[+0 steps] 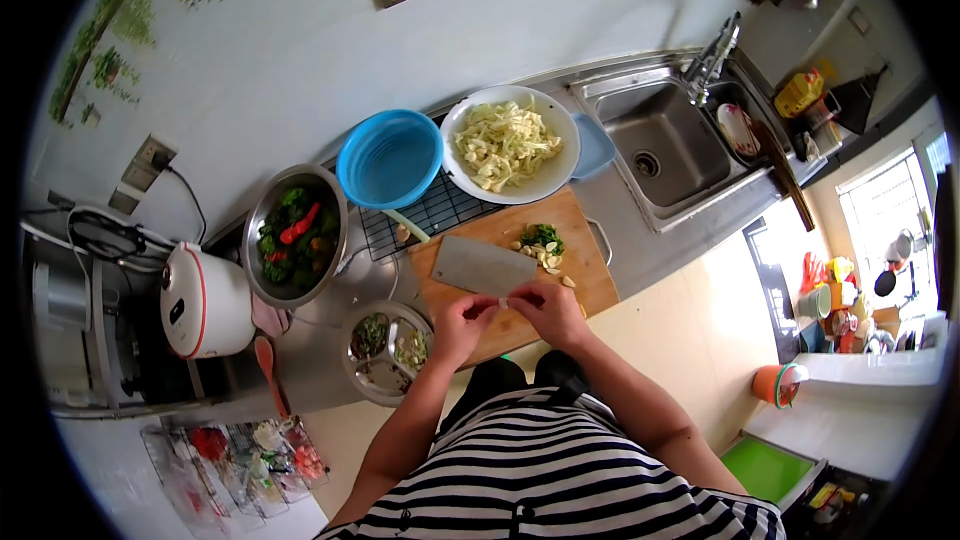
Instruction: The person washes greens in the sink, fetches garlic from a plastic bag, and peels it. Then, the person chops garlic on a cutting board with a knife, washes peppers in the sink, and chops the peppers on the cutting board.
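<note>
My left hand and my right hand meet over the near edge of the wooden cutting board. Their fingertips pinch a small pale garlic clove between them. Just beyond the fingers a cleaver lies flat on the board, its pale handle pointing to the back left. To the right of the blade sit chopped greens and several pieces of garlic. Left of my left hand, a divided metal plate holds chopped ingredients in its compartments.
Behind the board stand a blue basin and a white enamel bowl of cut cauliflower. A steel bowl of green vegetables and red pepper is at left, near a rice cooker. The sink lies at right.
</note>
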Tool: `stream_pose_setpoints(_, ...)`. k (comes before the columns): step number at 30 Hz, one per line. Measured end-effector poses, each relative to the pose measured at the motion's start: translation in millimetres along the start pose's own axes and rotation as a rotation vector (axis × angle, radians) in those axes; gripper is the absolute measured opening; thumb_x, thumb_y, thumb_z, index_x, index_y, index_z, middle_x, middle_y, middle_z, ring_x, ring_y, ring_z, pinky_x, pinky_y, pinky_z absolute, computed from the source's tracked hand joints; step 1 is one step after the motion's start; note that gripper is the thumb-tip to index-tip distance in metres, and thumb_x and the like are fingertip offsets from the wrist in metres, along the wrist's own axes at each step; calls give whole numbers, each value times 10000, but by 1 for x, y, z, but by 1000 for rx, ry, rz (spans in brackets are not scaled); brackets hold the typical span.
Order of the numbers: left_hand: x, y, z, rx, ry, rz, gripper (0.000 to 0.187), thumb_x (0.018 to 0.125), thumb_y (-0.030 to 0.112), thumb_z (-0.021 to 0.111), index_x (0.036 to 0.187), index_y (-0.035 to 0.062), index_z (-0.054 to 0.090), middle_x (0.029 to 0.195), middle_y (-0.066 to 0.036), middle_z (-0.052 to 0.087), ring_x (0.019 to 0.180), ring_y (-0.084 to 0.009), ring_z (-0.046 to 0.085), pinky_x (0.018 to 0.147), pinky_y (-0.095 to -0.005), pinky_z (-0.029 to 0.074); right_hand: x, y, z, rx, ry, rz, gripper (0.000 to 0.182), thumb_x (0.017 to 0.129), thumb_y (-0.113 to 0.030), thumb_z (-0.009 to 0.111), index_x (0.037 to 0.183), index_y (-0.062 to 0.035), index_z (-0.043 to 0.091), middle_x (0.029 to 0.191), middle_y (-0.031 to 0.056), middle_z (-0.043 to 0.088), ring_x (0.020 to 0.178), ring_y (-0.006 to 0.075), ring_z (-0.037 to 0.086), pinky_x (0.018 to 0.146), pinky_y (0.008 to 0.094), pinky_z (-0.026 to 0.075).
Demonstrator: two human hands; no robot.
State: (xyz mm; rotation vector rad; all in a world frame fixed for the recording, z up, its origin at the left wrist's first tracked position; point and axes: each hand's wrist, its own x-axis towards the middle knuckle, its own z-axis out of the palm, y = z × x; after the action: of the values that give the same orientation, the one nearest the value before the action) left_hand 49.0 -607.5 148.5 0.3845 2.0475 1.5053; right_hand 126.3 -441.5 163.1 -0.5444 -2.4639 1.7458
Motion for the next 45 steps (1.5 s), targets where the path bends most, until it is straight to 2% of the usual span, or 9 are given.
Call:
stream_pose_setpoints(8,2,-29,-1,-117,-51,-29,187,876,94,644,1030,-6,677,889,-7,663,786,-54,575,718,-191,451,-29,23,-17,33,203,141,196,793,-173,705,930,-34,707,783,118,670,676,180,620,652,290,489)
stream_pose_setpoints(10,4,-37,3,-163,-20,-50,186,895,120,627,1029,2,680,813,19,646,696,-33,539,638,-184,435,-37,40,-29,60,276,195,199,795,-179,708,929,-32,709,785,113,674,682,167,621,654,289,489)
stream_pose_setpoints(18,10,-33,32,-67,-74,59,200,899,151,623,1020,3,682,771,30,624,676,-35,523,631,-195,430,-30,71,-132,-20,606,209,197,809,-189,700,919,-26,716,810,120,700,731,156,660,688,286,512)
stream_pose_setpoints(21,10,-27,44,-36,-88,-29,208,908,101,607,1069,-21,656,932,-31,664,843,-73,601,764,-199,465,6,92,-184,-158,701,170,201,783,-201,714,894,-33,722,795,137,697,713,196,672,689,301,517)
stream_pose_setpoints(24,6,-26,65,-55,-32,-33,219,910,107,602,1076,-27,649,931,-37,665,842,-78,604,766,-201,466,49,113,-234,-238,726,143,234,792,-227,709,905,-22,717,797,123,700,729,198,666,695,306,508)
stream_pose_setpoints(26,2,-24,83,-105,82,-5,208,890,160,635,1012,-2,682,776,4,638,683,-46,542,636,-200,442,79,132,-263,-264,719,143,237,790,-227,706,907,-21,716,807,132,698,745,213,669,705,314,509)
stream_pose_setpoints(33,-7,1,138,-57,191,-56,222,896,150,612,1015,-28,671,840,-57,685,734,-82,615,669,-213,477,173,190,-332,-380,667,88,191,807,-192,646,892,-38,719,860,175,683,840,331,658,764,387,511)
stream_pose_setpoints(39,-4,12,162,31,272,-42,222,899,160,611,1004,-27,670,838,-83,692,735,-101,631,663,-230,488,217,190,-362,-475,642,257,176,791,-218,667,859,-69,731,875,155,688,842,328,658,755,401,520)
stream_pose_setpoints(45,-3,20,172,-12,348,-12,203,897,143,615,987,-29,671,816,-67,679,709,-90,611,646,-223,479,241,203,-376,-443,662,241,228,757,-300,699,846,-92,721,837,115,689,826,303,658,744,398,512)
